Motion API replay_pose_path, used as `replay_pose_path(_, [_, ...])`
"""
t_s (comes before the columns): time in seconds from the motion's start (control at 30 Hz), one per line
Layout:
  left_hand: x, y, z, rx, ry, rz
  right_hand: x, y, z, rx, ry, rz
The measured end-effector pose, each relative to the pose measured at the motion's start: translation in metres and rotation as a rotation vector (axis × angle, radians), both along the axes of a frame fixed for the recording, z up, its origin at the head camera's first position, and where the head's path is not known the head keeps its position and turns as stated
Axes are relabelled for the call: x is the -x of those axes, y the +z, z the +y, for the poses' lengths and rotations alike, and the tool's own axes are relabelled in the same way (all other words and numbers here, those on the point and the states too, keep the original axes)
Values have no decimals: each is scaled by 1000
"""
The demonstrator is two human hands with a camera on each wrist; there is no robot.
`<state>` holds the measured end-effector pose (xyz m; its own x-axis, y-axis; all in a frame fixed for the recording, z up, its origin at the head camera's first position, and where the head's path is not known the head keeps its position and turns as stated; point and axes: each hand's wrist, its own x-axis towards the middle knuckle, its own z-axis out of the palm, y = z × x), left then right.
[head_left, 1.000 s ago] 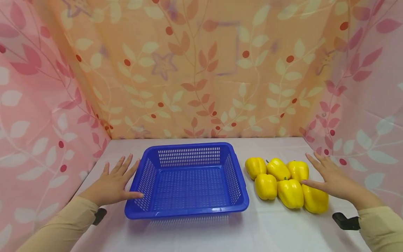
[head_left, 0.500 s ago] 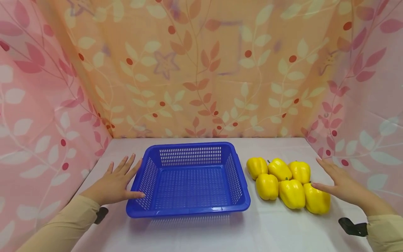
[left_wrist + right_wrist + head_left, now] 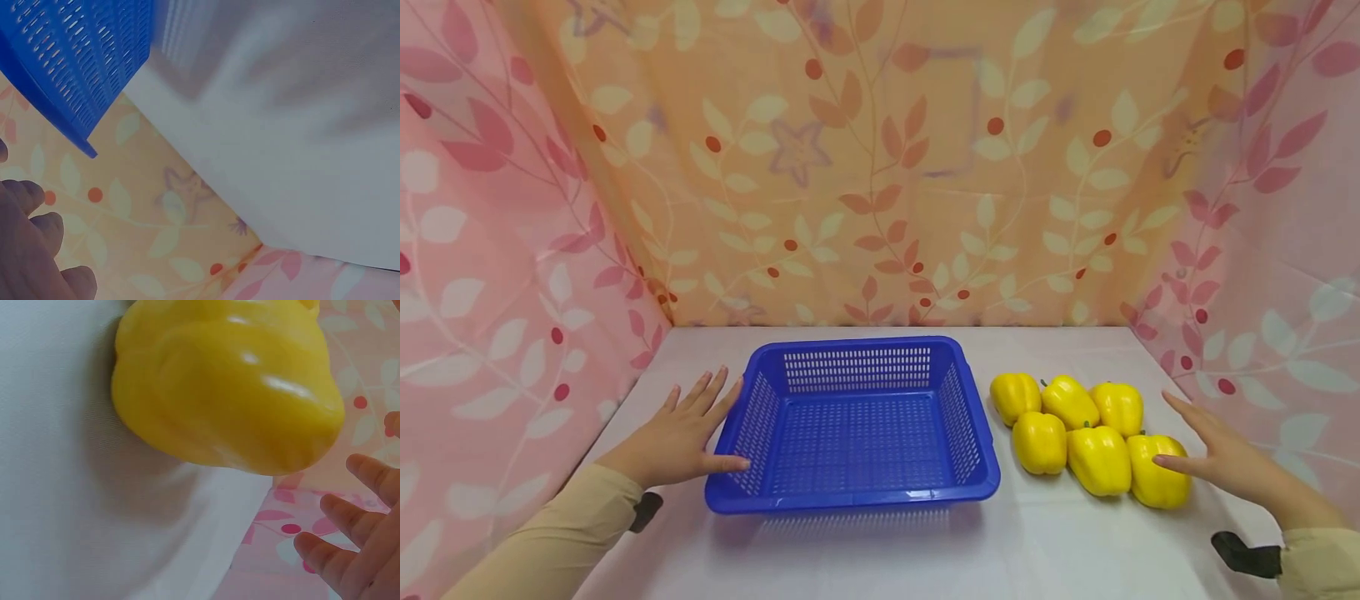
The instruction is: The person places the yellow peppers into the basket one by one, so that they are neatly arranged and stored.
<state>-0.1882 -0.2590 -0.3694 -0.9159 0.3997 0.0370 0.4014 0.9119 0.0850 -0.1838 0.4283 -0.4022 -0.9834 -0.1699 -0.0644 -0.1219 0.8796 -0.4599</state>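
Note:
A blue plastic basket (image 3: 850,500) with slotted sides stands on the white table, nothing inside it. At its left side is my left hand (image 3: 673,437), fingers spread, the thumb reaching over the rim; whether it touches I cannot tell. Several yellow bell peppers (image 3: 1099,461) lie in two rows to the right of the basket. My right hand (image 3: 1236,462) hovers beside the rightmost front pepper (image 3: 1165,487), fingers extended, its thumb overlapping that pepper in the head view. In the right wrist view a gap shows between the fingers (image 3: 340,519) and a yellow pepper (image 3: 225,387).
The white table (image 3: 865,567) reaches back to an orange leaf-patterned curtain (image 3: 865,167). Pink patterned curtains (image 3: 497,275) close in the sides. A black strap piece (image 3: 1246,555) sits at the right wrist.
My right hand has moved right, away from the peppers it covered, so the rightmost front pepper shows more. The left hand holds its place by the basket. The view has shifted slightly.

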Motion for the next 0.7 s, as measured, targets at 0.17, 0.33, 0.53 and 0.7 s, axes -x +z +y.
replay_pose_path(0.17, [0, -1, 2, -18, -26, -6, -4, -8, 3, -21, -12, -18])
replay_pose_path(0.33, [-1, -3, 3, -33, -22, -19, -8, -19, 4, 20, -6, -42])
replay_pose_path(0.53, [-3, -3, 5, -27, -35, -9, -11, -31, 3, 91, 12, -64])
replay_pose_path(0.7, [-6, -3, 8, -32, -54, -10, -11, -39, 3, 88, 16, -70])
